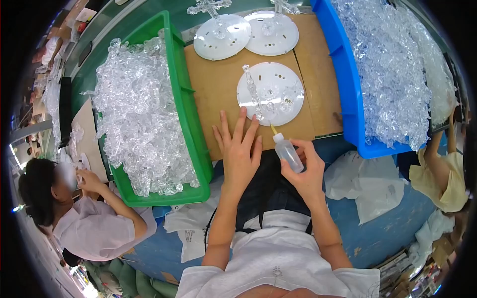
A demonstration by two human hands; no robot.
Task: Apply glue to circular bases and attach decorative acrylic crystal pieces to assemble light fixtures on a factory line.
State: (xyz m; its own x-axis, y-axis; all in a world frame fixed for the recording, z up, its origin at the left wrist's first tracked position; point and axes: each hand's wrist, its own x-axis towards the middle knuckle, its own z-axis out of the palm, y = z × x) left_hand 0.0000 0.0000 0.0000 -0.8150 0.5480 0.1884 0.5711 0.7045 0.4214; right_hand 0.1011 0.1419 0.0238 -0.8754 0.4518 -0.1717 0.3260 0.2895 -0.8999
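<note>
My right hand [307, 171] grips a small clear squeeze bottle [288, 152] with a yellow nozzle pointing up-left toward a white round plastic disc [278, 82]. Clear crystal-like pieces and one long clear rod [252, 90] stand on that disc. My left hand [239, 149] lies flat with fingers spread on the brown cardboard sheet [213, 94], its fingertips close to the disc's near edge and holding nothing. Two more white discs [222, 37] [272, 34] lie at the far end of the cardboard.
A green bin [185, 99] heaped with clear plastic pieces stands on my left, a blue bin [348, 84] of the same on my right. Another person [94, 218] sits at lower left, and someone's arm [439, 164] shows at right. White bags [367, 191] lie on the blue floor.
</note>
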